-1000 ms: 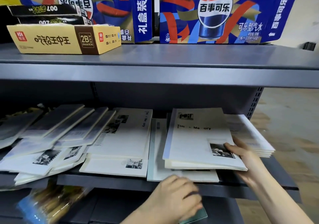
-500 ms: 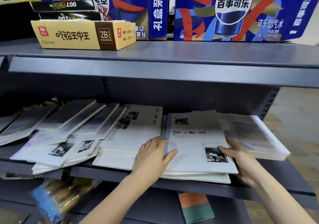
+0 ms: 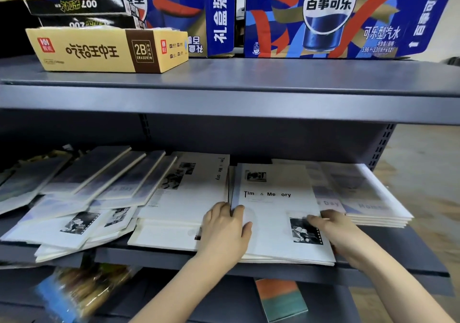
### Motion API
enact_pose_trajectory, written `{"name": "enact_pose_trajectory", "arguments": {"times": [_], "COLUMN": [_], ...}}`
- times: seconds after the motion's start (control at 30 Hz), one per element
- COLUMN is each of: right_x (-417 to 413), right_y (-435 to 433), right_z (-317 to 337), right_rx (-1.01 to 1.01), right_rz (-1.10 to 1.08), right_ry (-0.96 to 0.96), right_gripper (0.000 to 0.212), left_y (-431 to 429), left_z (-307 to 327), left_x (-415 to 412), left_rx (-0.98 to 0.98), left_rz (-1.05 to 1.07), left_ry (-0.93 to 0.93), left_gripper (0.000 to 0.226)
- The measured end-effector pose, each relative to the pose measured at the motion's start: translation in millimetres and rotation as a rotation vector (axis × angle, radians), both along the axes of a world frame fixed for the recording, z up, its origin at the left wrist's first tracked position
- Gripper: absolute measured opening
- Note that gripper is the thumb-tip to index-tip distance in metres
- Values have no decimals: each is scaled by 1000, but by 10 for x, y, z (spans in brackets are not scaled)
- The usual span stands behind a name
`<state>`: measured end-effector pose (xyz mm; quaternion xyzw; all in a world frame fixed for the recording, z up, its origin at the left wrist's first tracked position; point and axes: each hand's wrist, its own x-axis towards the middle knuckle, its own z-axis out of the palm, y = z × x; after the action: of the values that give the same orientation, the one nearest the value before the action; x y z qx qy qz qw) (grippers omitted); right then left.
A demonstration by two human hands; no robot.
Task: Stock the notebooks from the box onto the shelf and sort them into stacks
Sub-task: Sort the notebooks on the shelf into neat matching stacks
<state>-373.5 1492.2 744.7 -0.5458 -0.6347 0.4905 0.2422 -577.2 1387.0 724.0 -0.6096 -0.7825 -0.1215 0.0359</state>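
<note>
My left grip [image 3: 224,230] clasps the white notebook stack [image 3: 273,198] at its 9 o'clock edge, right grip [image 3: 336,233] at 3; stack sits on the shelf [image 3: 403,253]; tidy pile [image 3: 368,198] at 3 o'clock; loose heap [image 3: 82,198] at 9 unsorted; box unseen; judged half done.

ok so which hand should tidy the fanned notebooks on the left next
Left, probably: the left hand grips the Time & Memory stack at its left edge, nearer the fanned notebooks; the right hand holds the right edge.
</note>
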Motion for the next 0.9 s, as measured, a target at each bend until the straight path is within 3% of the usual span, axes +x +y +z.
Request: {"name": "enact_pose_trajectory", "arguments": {"times": [0.13, 0.2, 0.3, 0.43, 0.5, 0.6, 0.63, 0.73, 0.77, 0.83, 0.9], "right_x": [37, 59, 74, 65, 67, 95, 113, 192, 224, 269, 274], "right_y": [-8, -40, -22, -4, -16, -45, -49, -57, -65, -96, -141], "right_z": [-57, 1, 52, 73, 68, 73, 78, 153, 189, 251, 290], "right_rx": [-218, -307, -249, -153, -133, -148, -164, -217, -213, -169, -106], "right_rz": [1, 54, 51, 24, 8, -22, -24, -35, -14, 49, 87], "right_ry": [178, 276, 308, 357, 437, 597, 647, 771, 768, 700, 603], "right_gripper": [33, 24, 24, 45, 33, 24, 27, 32, 33, 31, 28], "left_y": [-67, -94, -85, -73, -85, -82, -64, -24, -15, 11, 50], "left_z": [-24, -8, 38, 89, 136, 305, 343, 415, 432, 482, 524], "left_x": [80, 95, 65, 21, 25, 36, 12, -86, -103, -76, -20], "left_rx": [94, 87, 25, 53, 114, 175, 144, -76, -86, -12, 91], "left_rz": [-12, -32, -28, -2, 7, 77, 107, 54, 21, -2, 24], "left_ry": [11, -32, -77, -192, -273, -602, -800, -1625, -1754, -1783, -1649], "left_gripper": [48, 64, 85, 47, 40, 40, 47, 88, 94, 105, 105]}}
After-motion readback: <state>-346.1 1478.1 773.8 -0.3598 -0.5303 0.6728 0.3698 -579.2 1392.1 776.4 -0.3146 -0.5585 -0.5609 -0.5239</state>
